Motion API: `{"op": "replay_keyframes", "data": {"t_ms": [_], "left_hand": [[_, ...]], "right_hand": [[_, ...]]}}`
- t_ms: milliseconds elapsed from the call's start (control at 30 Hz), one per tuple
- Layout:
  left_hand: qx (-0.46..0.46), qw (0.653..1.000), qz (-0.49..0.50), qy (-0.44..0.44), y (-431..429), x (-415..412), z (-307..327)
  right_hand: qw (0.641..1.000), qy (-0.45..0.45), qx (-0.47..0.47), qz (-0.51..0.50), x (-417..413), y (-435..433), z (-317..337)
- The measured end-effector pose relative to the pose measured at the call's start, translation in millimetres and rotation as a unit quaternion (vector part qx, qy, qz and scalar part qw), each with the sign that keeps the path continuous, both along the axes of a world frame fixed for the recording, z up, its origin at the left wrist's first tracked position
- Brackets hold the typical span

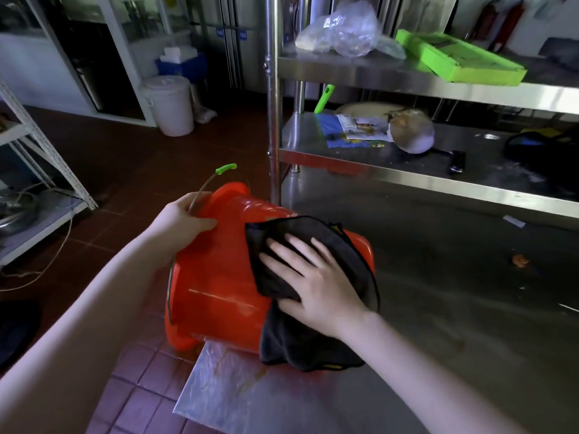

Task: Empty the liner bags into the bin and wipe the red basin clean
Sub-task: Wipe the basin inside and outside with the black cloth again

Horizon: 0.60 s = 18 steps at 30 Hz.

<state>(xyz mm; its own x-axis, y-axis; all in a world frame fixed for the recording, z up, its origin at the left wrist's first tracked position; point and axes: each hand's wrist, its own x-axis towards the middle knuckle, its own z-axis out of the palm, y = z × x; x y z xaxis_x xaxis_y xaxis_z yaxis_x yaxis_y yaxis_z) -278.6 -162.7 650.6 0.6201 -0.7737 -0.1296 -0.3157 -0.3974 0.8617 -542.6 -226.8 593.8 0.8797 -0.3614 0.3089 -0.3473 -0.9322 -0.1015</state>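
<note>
On the near left corner of the steel table (438, 308) the red basin (216, 277) lies on its side. Its mouth is turned to the left and hangs out over the tiled floor (141, 380), and its bottom end points to the right. The left hand (180, 219) grips the upper part of the rim, with the fingers curled over the edge and the thumb on the outer wall. A thin wire handle (203, 186) with a green grip (226, 168) rises up from beside this hand.

The right hand (313, 280) lies flat, with straight, spread fingers, and presses a black cloth (313, 346) against the outer wall of the basin. The cloth covers the right part of the wall and hangs down until it touches the table top.

Behind the basin stands a steel shelf rack (407, 170). On its upper shelf there is a crumpled clear plastic bag (347, 29) and beside it a green tray (457, 56). Far back on the floor stands a white bucket (170, 104) with a lid.
</note>
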Motion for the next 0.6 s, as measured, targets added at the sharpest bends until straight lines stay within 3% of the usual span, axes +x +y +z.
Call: {"op": "replay_keyframes", "data": {"t_ms": [133,233,367,500,600], "left_hand": [[-0.023,1.000,0.010,0.001,-6,-7,3],[-0.061,0.998,0.002,-0.027,-11,-19,11],[-0.099,0.984,-0.035,-0.145,-14,-29,30],[-0.126,0.955,-0.067,-0.260,-13,-39,42],[-0.146,0.927,-0.076,-0.337,-9,-44,36]], "right_hand": [[0.993,-0.103,-0.033,-0.043,-65,-15,-8],[0.981,-0.150,0.009,-0.120,-95,-34,-9],[0.963,-0.103,0.102,-0.226,-111,-52,-6],[0.955,-0.029,0.166,-0.245,-106,-63,-3],[0.953,-0.125,0.165,-0.220,-86,-64,14]]}}
